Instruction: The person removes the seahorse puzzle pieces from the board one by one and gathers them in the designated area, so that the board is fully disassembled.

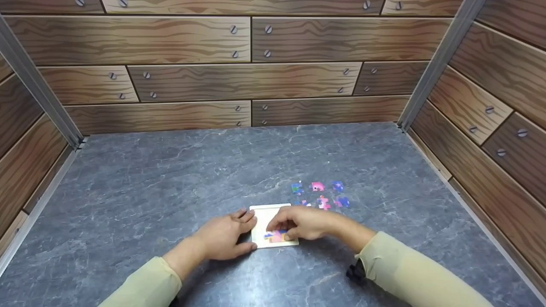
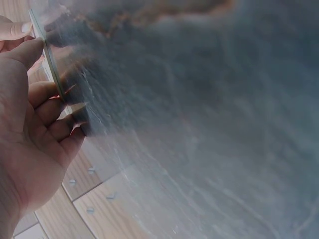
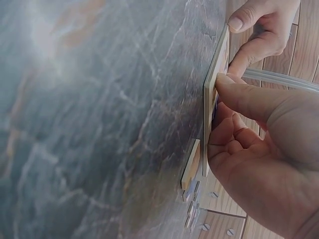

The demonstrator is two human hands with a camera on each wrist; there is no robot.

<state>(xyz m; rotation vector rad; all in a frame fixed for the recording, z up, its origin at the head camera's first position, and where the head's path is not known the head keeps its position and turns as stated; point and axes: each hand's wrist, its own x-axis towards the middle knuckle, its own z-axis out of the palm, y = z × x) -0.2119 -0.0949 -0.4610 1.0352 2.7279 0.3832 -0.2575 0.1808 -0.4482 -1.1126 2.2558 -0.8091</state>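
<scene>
A small white puzzle tray (image 1: 261, 218) with a raised rim lies on the table. Joined jigsaw pieces (image 1: 277, 236) in pink, yellow and blue cover part of its near side. My left hand (image 1: 224, 236) steadies the tray's left edge, thumb at the near corner and fingers farther up; the left wrist view shows its fingertips along the thin edge. Over the tray, my right hand (image 1: 309, 222) has its thumb and curled fingers down on a puzzle piece at the near right. That piece is mostly hidden by the fingers. The right wrist view shows the right thumb (image 3: 244, 94) by the rim.
Beyond the tray to the right, several loose puzzle pieces lie in two rows, among them a pink one (image 1: 323, 203) and a blue-purple one (image 1: 337, 186). The grey marbled table (image 1: 170, 179) is bounded by wood-patterned walls (image 1: 192, 81) at the back and sides.
</scene>
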